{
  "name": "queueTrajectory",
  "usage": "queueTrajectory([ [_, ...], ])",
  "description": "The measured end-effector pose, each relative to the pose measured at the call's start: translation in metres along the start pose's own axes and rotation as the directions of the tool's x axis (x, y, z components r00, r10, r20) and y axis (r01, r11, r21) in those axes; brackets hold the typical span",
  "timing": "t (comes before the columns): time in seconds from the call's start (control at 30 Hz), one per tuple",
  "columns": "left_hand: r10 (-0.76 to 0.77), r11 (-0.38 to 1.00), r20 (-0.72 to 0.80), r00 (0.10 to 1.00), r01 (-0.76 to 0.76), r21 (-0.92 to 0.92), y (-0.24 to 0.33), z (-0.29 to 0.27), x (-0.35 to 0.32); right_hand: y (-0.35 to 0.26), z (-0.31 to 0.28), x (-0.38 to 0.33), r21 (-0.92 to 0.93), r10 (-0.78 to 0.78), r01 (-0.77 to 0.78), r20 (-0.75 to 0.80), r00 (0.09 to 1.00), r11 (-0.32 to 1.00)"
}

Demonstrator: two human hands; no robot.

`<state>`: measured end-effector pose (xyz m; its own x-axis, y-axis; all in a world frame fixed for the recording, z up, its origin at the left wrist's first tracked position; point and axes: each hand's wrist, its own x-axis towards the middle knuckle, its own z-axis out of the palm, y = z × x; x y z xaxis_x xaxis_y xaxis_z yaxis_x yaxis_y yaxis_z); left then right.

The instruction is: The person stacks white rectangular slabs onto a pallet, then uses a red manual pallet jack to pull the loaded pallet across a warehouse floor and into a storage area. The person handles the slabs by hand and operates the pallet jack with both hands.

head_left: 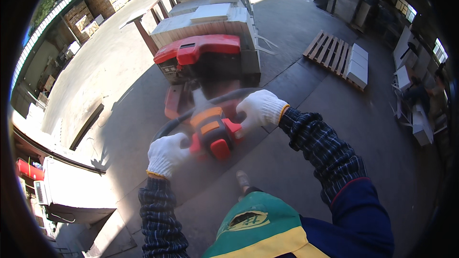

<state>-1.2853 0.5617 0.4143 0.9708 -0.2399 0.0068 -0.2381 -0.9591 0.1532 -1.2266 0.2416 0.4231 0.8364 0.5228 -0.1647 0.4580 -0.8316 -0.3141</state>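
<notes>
Both my hands, in white knitted gloves, are on the control handle (209, 128) of a red electric pallet truck (210, 45). The handle is black, orange and red, slightly blurred, with a dark curved loop around it. My left hand (166, 155) is closed round its left grip, and my right hand (262, 109) round its right grip. Beyond the truck's red cover stands a load of large pale panels (205, 25), with flat white pieces (211, 12) lying on top. The fingertips on the grips are partly hidden.
A wooden pallet (326, 53) carrying white blocks (357, 66) lies on the floor at right. Another person (420, 96) is near white panels at the far right. A white-topped table (71, 186) stands at lower left. Stacked crates (79, 16) line the far left.
</notes>
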Motion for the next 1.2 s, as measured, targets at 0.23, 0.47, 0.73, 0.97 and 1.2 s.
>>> queueTrajectory([
  [0.23,0.005,1.000,0.004,1.000,-0.005,-0.004,0.009,0.008,-0.010,-0.002,-0.001,-0.019,0.022,-0.001,0.000,0.060,0.998,1.000],
  [0.47,-0.020,1.000,0.012,1.000,0.020,-0.006,0.029,0.007,-0.025,0.000,-0.001,-0.038,-0.009,0.008,-0.007,0.076,0.997,1.000],
  [0.73,-0.032,0.999,-0.012,0.999,0.032,-0.027,0.048,0.005,-0.041,0.008,0.009,-0.058,0.005,-0.039,0.039,-0.008,0.999,0.999],
  [0.97,-0.122,0.993,0.080,0.989,0.121,0.011,0.067,0.002,-0.048,0.017,0.018,-0.068,0.001,-0.087,0.088,-0.050,0.995,0.996],
  [1.2,-0.126,0.992,0.068,0.990,0.127,-0.008,0.087,0.006,-0.065,0.025,0.020,-0.093,0.023,-0.111,0.113,-0.065,0.992,0.993],
])
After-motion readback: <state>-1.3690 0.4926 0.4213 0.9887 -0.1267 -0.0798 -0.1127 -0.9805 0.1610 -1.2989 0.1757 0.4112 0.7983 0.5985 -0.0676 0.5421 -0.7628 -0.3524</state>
